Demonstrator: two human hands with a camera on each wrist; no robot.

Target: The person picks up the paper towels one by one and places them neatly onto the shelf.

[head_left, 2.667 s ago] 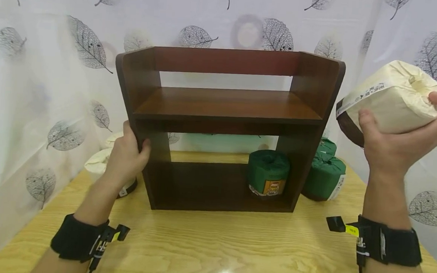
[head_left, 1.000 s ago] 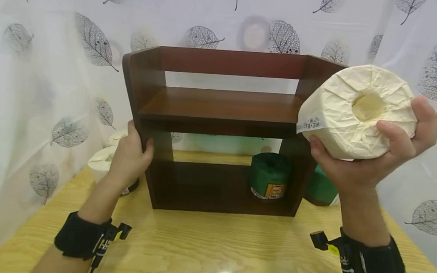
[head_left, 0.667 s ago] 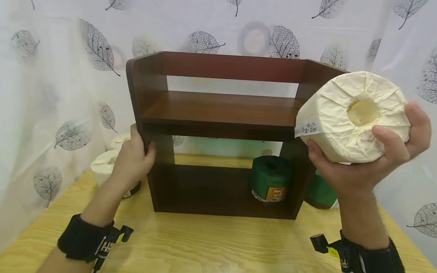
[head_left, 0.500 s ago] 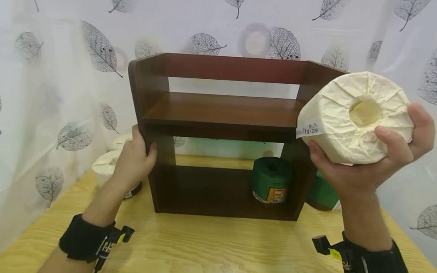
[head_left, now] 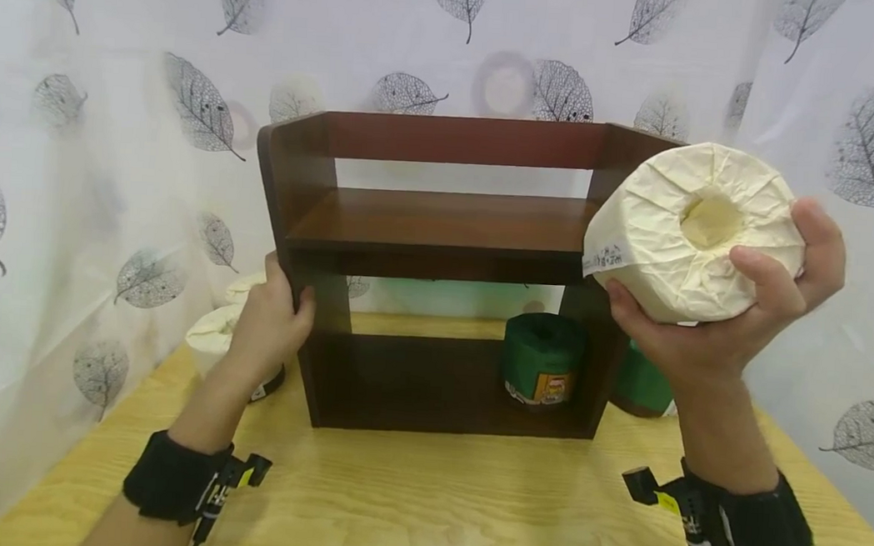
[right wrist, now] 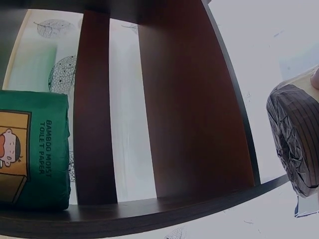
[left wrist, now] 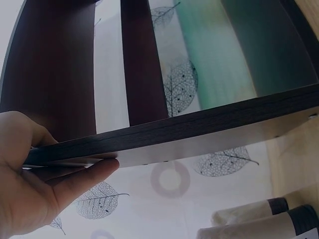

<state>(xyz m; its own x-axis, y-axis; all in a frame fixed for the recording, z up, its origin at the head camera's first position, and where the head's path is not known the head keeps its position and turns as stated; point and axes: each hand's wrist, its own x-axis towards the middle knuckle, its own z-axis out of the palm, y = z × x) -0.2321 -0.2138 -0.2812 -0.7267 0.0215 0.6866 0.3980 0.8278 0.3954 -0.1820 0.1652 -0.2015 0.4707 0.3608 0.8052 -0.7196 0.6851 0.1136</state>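
Note:
My right hand [head_left: 734, 325] grips a cream paper-wrapped toilet paper roll [head_left: 635, 227], held up in front of the shelf's right side panel. The hollow at its end faces me; its dark brown end [right wrist: 294, 134] shows in the right wrist view. My left hand [head_left: 269, 321] grips the left side panel of a dark wooden two-tier shelf [head_left: 445, 261], thumb inside and fingers outside; the left wrist view shows the fingers [left wrist: 84, 181] along the panel's outer face. On the lower tier, at the right, stands a green toilet paper roll [head_left: 544, 355] with a cartoon label.
Left of the shelf, partly behind my left arm, cream rolls [head_left: 211, 334] stand on the light wood table [head_left: 424, 489]. Outside the right panel is another green roll [head_left: 642, 386], partly hidden by my right hand. A leaf-patterned curtain [head_left: 436, 39] hangs behind.
My right hand has brought the cream roll left from beyond the shelf, turning its end toward me; it has shifted only slightly in the last second. My left hand has stayed on the panel.

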